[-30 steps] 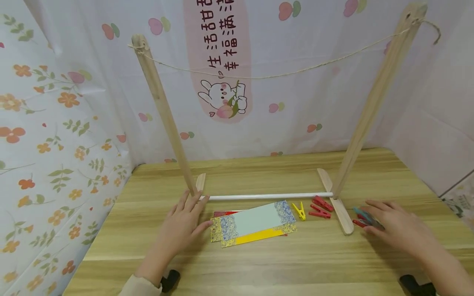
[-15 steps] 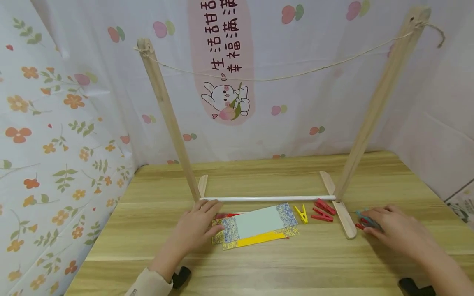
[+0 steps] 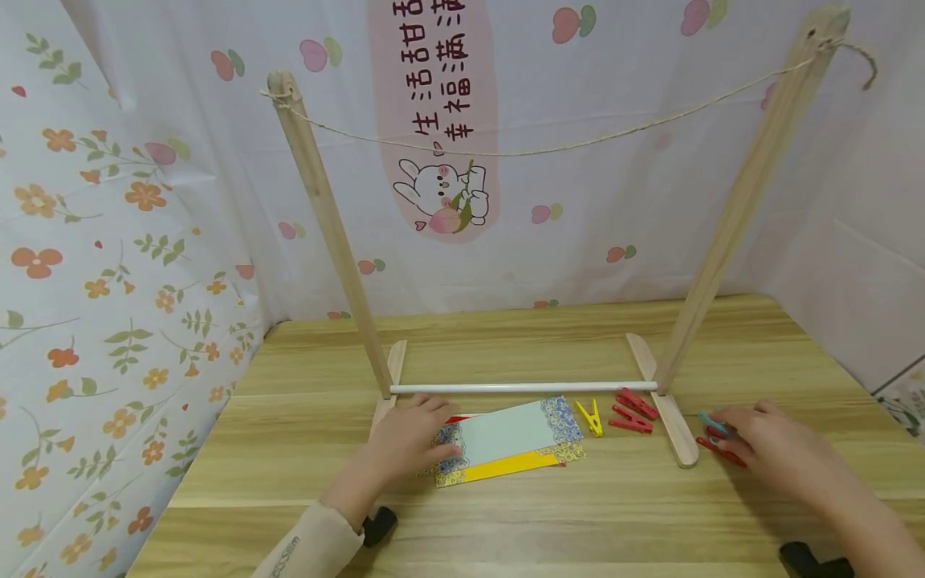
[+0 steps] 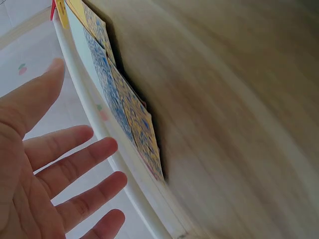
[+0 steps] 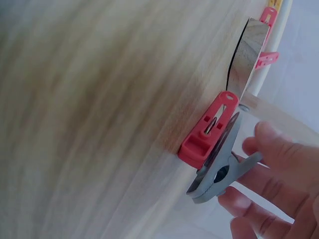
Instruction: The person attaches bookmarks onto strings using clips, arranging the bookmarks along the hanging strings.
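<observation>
My left hand (image 3: 412,433), fingers spread in the left wrist view, is over the left end of a small pile of paper strips. Topmost is a pale green strip (image 3: 499,433) with blue lacy ends; a yellow strip (image 3: 506,464) and a bit of red show beneath it. My right hand (image 3: 773,449) is at the table right of the wooden frame. Its thumb and fingers pinch a grey-blue clothespin (image 5: 219,172) by the handle end. A red clothespin (image 5: 207,132) lies right against that one on the table.
A wooden frame with a left post (image 3: 328,225), right post (image 3: 744,201) and white bar (image 3: 520,388) stands behind the strips. String (image 3: 506,153) sags between the post tops. A yellow clothespin (image 3: 591,418) and red clothespins (image 3: 631,419) lie by its right foot (image 3: 675,429).
My left hand has moved right from the left post's foot onto the strips' left end. My right hand stays at the clothespins, where the red one now shows more apart from the grey-blue one.
</observation>
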